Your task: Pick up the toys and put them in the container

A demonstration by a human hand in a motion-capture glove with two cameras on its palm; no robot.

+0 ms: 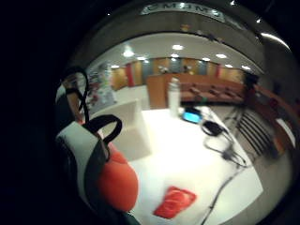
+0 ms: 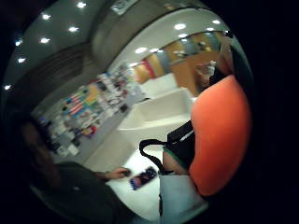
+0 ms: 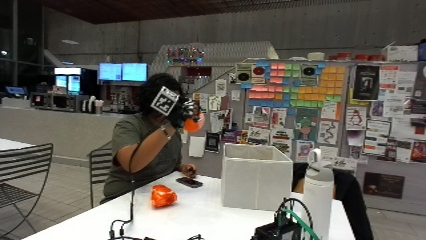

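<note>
My gloved right hand (image 3: 181,113) is raised at head height, left of the white box container (image 3: 256,175), and grips an orange ball-like toy (image 3: 194,123). The same orange toy (image 2: 220,135) fills much of the thumb side palm view and shows against the palm as the orange toy (image 1: 116,180) in the little finger side view. A second toy, crumpled and orange-red (image 3: 163,196), lies on the white table (image 3: 193,217) in front of the person; it appears flat and red (image 1: 175,202) in the little finger side view. The container (image 1: 129,127) stands open-topped.
A dark phone (image 3: 189,182) lies on the table under the person's bare left hand (image 3: 188,171). A white bottle (image 3: 317,192), a black device (image 3: 278,231) and cables (image 1: 225,152) occupy the table's near right end. A metal chair (image 3: 23,175) stands at left.
</note>
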